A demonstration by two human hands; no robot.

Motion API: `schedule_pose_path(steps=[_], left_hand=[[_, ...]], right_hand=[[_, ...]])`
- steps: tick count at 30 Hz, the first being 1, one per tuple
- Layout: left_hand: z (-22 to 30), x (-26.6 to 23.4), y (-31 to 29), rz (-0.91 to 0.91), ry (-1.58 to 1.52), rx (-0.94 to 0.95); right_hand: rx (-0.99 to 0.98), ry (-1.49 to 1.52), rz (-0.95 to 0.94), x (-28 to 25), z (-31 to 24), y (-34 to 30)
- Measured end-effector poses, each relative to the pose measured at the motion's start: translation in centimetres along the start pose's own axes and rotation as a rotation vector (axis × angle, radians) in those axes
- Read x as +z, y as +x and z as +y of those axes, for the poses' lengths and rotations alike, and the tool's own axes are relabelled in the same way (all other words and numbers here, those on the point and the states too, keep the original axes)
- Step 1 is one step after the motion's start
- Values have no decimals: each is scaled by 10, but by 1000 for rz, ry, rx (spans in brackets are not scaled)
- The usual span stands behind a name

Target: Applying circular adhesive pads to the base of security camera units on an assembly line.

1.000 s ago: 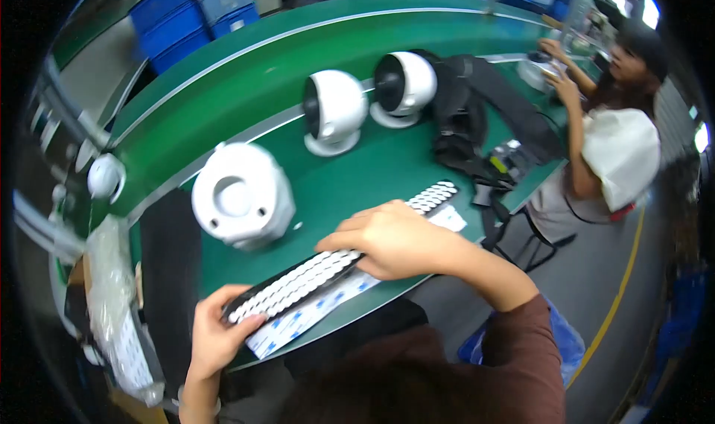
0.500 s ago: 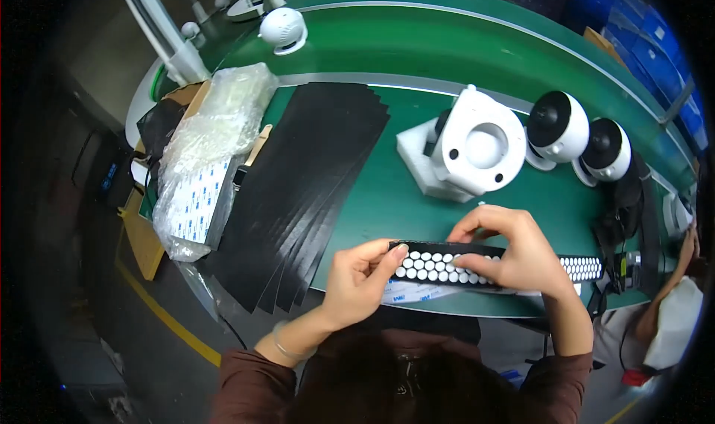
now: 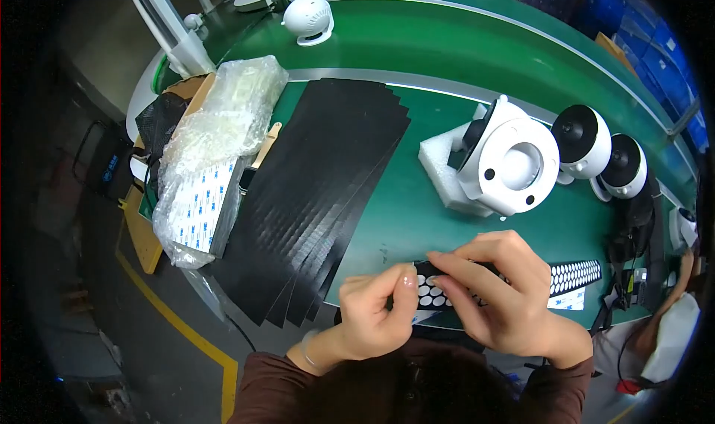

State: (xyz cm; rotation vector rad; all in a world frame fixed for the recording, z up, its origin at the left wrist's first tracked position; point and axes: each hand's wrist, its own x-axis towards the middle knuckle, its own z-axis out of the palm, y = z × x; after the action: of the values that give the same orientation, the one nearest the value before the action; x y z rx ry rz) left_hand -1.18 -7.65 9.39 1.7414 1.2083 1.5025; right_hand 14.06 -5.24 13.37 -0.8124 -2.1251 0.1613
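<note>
A long black strip (image 3: 575, 278) covered with rows of round white stick-on pads lies across the near edge of the green table. My left hand (image 3: 377, 310) pinches its left end, thumb pressed on top and fingers curled. Close beside it, my right hand (image 3: 514, 294) bends over the strip, with thumb and forefinger tips together at the pads near that end. Whether a loose pad is between those tips is too small to tell. The right hand hides the strip's middle. Under the strip shows a white sheet with blue print (image 3: 570, 301).
Black sheets (image 3: 320, 178) lie fanned out at the left, beside a bubble-wrapped pack (image 3: 223, 119) and a wooden stick (image 3: 267, 144). A white camera housing (image 3: 514, 160) rests on white foam (image 3: 441, 172). Two black-faced white cameras (image 3: 581, 135) stand right of it. Another person's arm (image 3: 676, 284) is far right.
The view has shifted, so the table things sit farther right. My left hand has curled tighter at the strip's end. My right fingertips have moved left along the strip, closer to the left hand.
</note>
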Motion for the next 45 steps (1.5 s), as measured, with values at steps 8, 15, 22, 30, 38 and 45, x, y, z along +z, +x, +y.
schedule_pose_path(steps=[8,15,22,30,38,45], left_hand=[[6,1,1,-21,51,41],[12,-5,0,-145,48,136],[19,-3,-4,-116,83,94],[21,3,-1,-10,19,44],[23,-3,-1,-86,72,105],[25,-6,3,-155,108,188]], right_hand=[[2,-186,55,-2,-16,-2],[90,86,20,-11,-8,4],[13,-9,60,-9,-13,-3],[-155,-336,138,-1,-14,-12],[254,278,89,-13,-13,3],[315,307,35,-20,-13,7]])
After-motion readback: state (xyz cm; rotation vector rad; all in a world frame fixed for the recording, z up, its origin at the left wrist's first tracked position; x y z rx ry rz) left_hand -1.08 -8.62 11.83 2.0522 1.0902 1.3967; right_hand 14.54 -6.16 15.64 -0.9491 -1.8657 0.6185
